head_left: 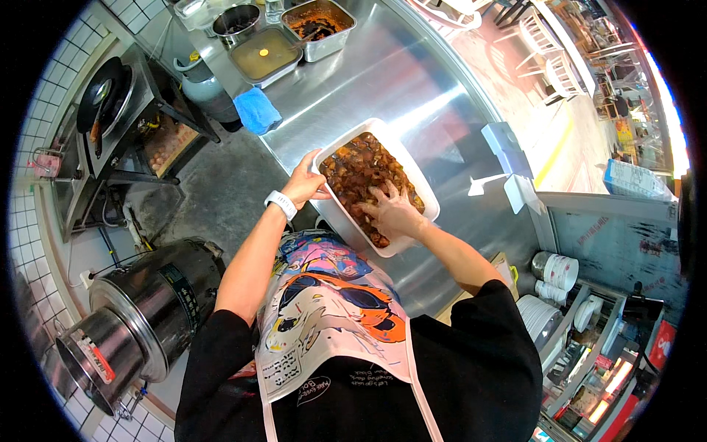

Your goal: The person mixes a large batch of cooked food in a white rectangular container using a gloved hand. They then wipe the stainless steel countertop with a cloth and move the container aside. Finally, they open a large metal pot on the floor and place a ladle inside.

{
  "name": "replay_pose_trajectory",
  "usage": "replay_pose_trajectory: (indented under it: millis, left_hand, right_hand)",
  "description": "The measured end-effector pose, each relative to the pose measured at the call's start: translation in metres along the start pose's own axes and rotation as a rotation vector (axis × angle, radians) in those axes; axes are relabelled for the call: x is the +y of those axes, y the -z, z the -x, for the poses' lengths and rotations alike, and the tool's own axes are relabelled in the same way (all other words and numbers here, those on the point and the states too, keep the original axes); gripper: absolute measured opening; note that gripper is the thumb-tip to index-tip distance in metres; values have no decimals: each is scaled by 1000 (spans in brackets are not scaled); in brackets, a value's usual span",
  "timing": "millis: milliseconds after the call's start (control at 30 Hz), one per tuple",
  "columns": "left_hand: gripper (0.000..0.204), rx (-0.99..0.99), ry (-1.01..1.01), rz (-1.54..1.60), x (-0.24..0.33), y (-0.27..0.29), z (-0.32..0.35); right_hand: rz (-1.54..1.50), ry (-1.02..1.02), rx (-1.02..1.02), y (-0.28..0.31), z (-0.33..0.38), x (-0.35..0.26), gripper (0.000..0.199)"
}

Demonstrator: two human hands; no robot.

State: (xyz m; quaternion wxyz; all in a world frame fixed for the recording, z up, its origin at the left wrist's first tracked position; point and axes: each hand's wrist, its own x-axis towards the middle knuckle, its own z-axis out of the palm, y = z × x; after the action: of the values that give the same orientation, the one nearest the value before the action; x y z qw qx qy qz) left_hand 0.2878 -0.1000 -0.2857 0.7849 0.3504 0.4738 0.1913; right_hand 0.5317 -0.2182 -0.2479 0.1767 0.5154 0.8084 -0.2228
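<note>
1. White rectangular tray (426, 193) of brown, sauced food pieces (357, 173) is set on the steel worktop (412, 81), straight ahead of the person, its near end reaching the worktop's edge.
2. The tray's long axis is seen running from the upper left, the far end, to the lower right, the near end.
3. The left hand (304, 182) is held at the tray's left rim, near the far corner; its fingers are closed on that rim.
4. The right hand (394, 211) is laid in the food at the near end, fingers spread and bent into the pieces; whether any piece is pinched cannot be told.
5. The food is thus directly under the right fingers, which are the nearer to it, and to the right of the left fingers.
6. Farther back on the worktop a blue cloth (257, 110), a lidded metal pan (264, 54) and an open metal pan of dark sauce (318, 25) are seen.
7. A large steel pot (140, 309) is seen standing on the floor, to the person's left.
</note>
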Motion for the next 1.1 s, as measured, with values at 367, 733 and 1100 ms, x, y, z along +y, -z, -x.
replay_pose_trajectory:
  millis: [367, 733, 1100]
  left_hand:
    - [80, -15, 12, 6, 2, 0, -2]
    - [77, -28, -113, 48, -27, 14, -19]
    - [77, -111, -105, 18, -28, -47, -36]
  right_hand:
    - [152, 116, -288, 30, -54, 8, 89]
    - [-84, 199, 160, 69, -136, 48, 51]
    - [-500, 208, -169, 40, -52, 82, 67]
